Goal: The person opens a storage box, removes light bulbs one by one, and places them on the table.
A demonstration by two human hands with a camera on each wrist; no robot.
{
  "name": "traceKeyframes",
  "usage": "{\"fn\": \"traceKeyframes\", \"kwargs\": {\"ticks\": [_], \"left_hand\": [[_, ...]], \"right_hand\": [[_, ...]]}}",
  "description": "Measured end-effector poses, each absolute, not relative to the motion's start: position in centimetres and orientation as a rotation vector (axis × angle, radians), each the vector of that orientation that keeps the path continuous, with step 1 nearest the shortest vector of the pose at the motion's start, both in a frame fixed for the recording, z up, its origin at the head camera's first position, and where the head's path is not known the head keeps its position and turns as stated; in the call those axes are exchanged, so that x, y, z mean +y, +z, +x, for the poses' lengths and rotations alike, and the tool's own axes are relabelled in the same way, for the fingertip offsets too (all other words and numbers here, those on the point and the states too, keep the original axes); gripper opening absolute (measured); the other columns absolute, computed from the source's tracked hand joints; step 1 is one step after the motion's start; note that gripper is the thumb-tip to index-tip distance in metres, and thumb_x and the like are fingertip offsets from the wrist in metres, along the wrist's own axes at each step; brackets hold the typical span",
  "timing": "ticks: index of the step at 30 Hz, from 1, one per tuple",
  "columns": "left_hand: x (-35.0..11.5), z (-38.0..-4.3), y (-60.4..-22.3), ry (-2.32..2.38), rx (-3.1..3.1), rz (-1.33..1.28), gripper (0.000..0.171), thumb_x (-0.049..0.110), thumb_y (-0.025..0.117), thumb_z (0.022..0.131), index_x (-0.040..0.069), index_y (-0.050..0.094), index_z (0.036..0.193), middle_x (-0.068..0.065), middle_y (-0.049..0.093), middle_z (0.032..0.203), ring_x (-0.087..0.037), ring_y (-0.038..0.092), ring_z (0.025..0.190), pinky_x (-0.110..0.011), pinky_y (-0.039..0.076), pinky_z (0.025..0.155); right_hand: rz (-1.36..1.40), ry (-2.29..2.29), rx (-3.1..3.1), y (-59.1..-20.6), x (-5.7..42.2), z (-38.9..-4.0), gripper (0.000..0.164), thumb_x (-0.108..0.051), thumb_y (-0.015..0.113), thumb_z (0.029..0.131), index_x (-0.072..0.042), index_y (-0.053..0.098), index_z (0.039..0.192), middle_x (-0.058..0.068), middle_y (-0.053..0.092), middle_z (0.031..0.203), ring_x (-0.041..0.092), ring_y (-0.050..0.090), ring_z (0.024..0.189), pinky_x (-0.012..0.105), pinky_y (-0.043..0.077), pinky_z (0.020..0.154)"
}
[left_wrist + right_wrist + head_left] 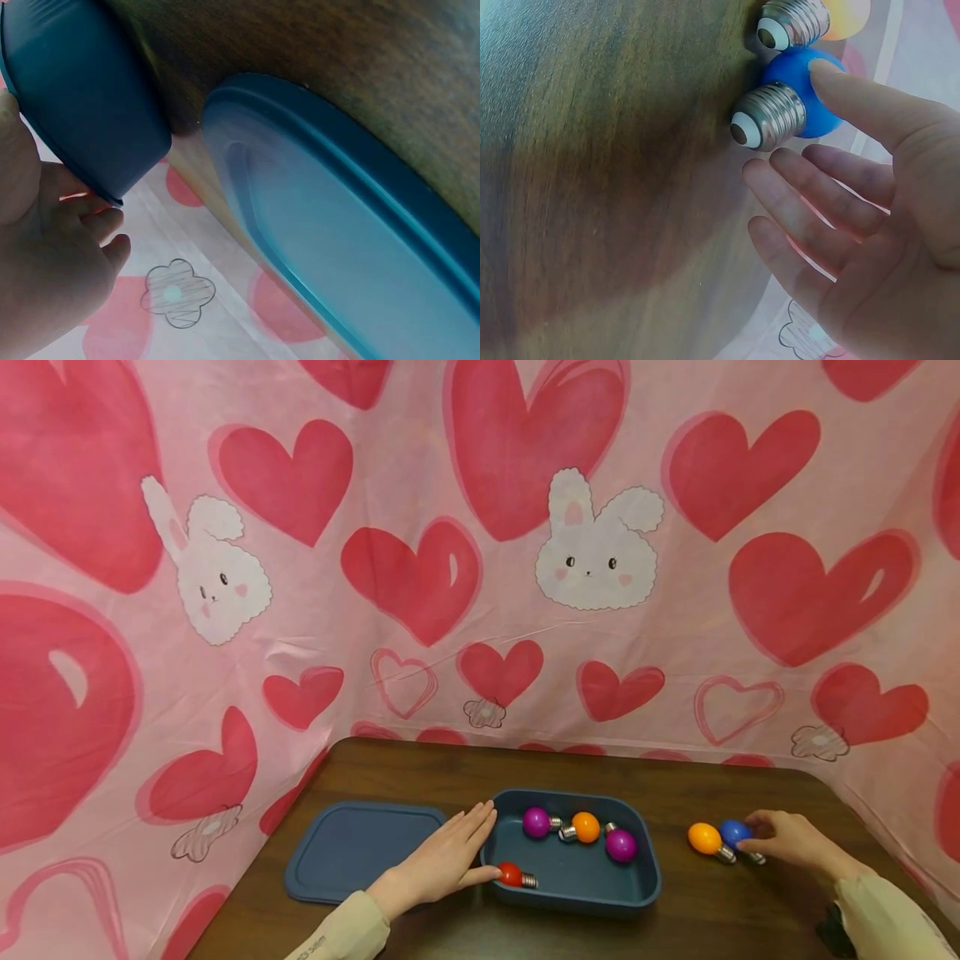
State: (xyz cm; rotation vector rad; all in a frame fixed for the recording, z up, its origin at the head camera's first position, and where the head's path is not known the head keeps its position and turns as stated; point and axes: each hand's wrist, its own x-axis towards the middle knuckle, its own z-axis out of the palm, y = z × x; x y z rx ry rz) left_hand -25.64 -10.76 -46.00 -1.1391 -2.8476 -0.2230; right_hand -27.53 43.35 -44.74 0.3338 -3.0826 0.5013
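My right hand (787, 842) meets a blue bulb (734, 833) on the wooden table (675, 931), thumb on its globe, the other fingers loosely bent below it without a clear grip. The bulb lies just left of that hand, the nearer of my two, its long axis slanting so the metal base points toward me and rightward. A yellow bulb (704, 838) lies just beside it, similarly slanted, between it and the blue box (577, 903). My left hand (438, 858), well apart from the right, rests fingers extended on the box's left rim. Inside lie two purple bulbs (536, 822), an orange bulb (587, 827) and a red bulb (509, 874); farther left, a flat lid (360, 847).
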Motion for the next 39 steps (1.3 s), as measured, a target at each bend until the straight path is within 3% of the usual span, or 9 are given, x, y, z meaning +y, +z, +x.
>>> {"fn": "traceKeyframes", "kwargs": {"ticks": [22,29,34,39], "left_hand": [[-10.8,-25.6,-46.1,-0.219,-2.834,-1.138,0.082,0.061,0.044,0.098,0.004,0.032,0.155,-0.012,0.028,0.164,-0.027,0.030,0.152,-0.046,0.031,0.122],[-10.8,-25.7,-46.0,-0.220,-2.833,-1.148,0.082,0.062,0.041,0.098,0.003,0.031,0.155,-0.012,0.028,0.164,-0.028,0.029,0.152,-0.046,0.030,0.122],[-10.9,-25.7,-46.0,-0.221,-2.814,-1.160,0.082,0.062,0.040,0.099,0.002,0.032,0.154,-0.014,0.029,0.163,-0.030,0.031,0.151,-0.047,0.032,0.121],[-10.9,-25.6,-45.9,-0.224,-2.788,-1.169,0.082,0.062,0.041,0.099,0.001,0.034,0.153,-0.015,0.032,0.162,-0.031,0.034,0.150,-0.048,0.034,0.119]], "right_hand": [[0.364,0.469,-2.997,-43.3,43.2,-26.6,0.045,-0.029,0.081,0.080,0.006,0.066,0.105,0.017,0.075,0.099,0.025,0.070,0.081,0.023,0.055,0.067],[0.420,0.391,-2.893,-42.7,42.4,-26.4,0.043,-0.028,0.085,0.075,0.001,0.069,0.102,0.011,0.075,0.095,0.013,0.066,0.077,0.029,0.055,0.068],[0.471,0.377,-2.868,-41.8,41.2,-26.3,0.043,-0.028,0.084,0.075,0.001,0.069,0.103,0.013,0.074,0.097,0.026,0.069,0.082,0.042,0.059,0.073],[0.522,0.445,-2.859,-41.0,39.5,-26.2,0.042,-0.028,0.083,0.077,-0.001,0.069,0.106,0.015,0.074,0.102,0.029,0.071,0.085,0.039,0.060,0.071]]}}
